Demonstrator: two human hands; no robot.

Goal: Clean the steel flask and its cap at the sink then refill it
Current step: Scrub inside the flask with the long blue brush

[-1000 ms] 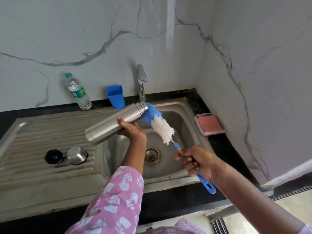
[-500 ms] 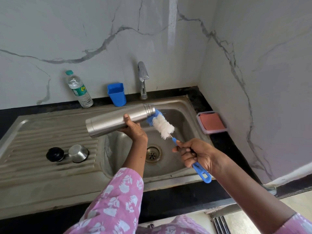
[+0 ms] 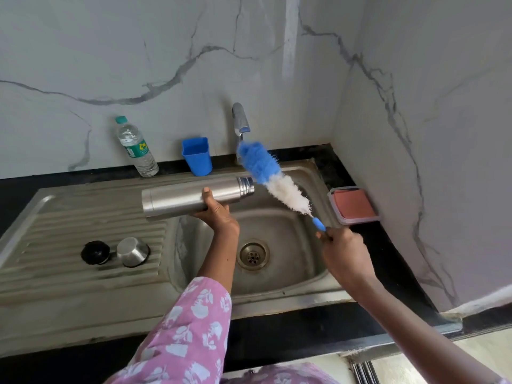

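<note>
My left grip [image 3: 217,214] is wrapped round the middle of the flask [image 3: 194,196], which lies level over the sink [image 3: 277,297], mouth toward 3 o'clock. My right grip [image 3: 343,250] clenches the brush [image 3: 273,181] handle, bristles outside, just beside the mouth. I judge wet steel rigid but slick, so mid-body is the place to hold. The cap [image 3: 133,251] and stopper [image 3: 95,252] rest at 9 o'clock.

The bottle brush [image 3: 273,180], seen a second ago with its blue tip inside the mouth of the steel flask [image 3: 194,196], has been drawn fully out by the right hand [image 3: 343,253] and raised toward the tap [image 3: 240,119]. The flask, previously tilted, has been brought level by the left hand [image 3: 217,212].
</note>
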